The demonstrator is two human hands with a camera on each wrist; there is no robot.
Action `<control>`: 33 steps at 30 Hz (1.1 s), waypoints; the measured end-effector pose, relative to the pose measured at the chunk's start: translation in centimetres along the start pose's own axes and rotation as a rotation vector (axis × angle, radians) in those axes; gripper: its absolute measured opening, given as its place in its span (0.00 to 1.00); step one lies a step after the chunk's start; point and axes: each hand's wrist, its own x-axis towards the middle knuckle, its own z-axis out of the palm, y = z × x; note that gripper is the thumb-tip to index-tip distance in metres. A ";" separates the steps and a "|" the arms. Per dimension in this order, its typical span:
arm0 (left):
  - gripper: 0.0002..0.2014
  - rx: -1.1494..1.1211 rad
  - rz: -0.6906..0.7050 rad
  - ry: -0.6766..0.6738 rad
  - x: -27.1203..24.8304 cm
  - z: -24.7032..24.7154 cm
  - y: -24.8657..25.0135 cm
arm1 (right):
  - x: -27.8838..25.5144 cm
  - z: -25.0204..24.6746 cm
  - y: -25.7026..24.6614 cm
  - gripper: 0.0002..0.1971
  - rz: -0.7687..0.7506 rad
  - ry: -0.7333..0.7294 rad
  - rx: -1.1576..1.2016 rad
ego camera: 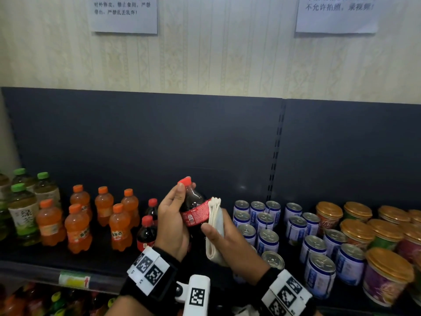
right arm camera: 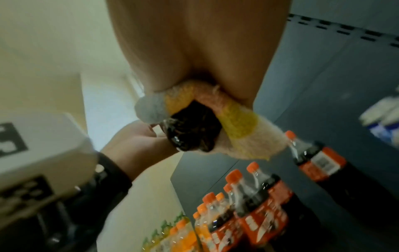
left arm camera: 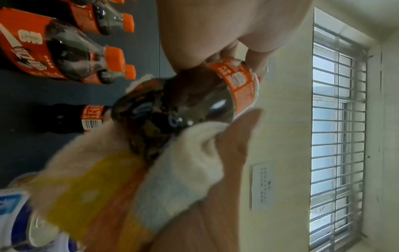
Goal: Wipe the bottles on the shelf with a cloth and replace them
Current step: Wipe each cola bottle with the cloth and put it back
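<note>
A small cola bottle point(ego camera: 193, 208) with a red cap and red label is held up in front of the shelf. My left hand point(ego camera: 174, 221) grips its upper body and neck, thumb near the cap. My right hand point(ego camera: 224, 238) holds a folded cream cloth point(ego camera: 214, 224) wrapped against the bottle's lower right side. In the left wrist view the cola bottle point(left arm camera: 179, 109) shows its dark base with the cloth point(left arm camera: 134, 173) pressed under it. In the right wrist view the cloth point(right arm camera: 237, 122), with yellow and grey patches, cups the bottle's base point(right arm camera: 192, 131).
On the dark shelf point(ego camera: 68, 258), two more cola bottles point(ego camera: 147, 232) stand left of my hands, then orange soda bottles point(ego camera: 77, 226) and green tea bottles point(ego camera: 24, 213). Blue-and-white cans point(ego camera: 268, 226) and gold-lidded cups point(ego camera: 387, 274) fill the right. A lower shelf holds more bottles.
</note>
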 end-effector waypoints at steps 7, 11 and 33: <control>0.20 0.178 -0.052 -0.077 0.1 -0.2 1.4 | 1.2 -2.8 -1.9 0.27 -0.116 0.062 -0.360; 0.16 0.239 -0.175 -0.093 -0.1 -0.7 2.2 | 1.2 -4.0 -2.4 0.33 -0.209 0.129 -0.620; 0.11 0.209 -0.010 -0.118 -0.8 -0.7 1.7 | 3.0 -3.5 -3.5 0.19 0.171 0.300 0.290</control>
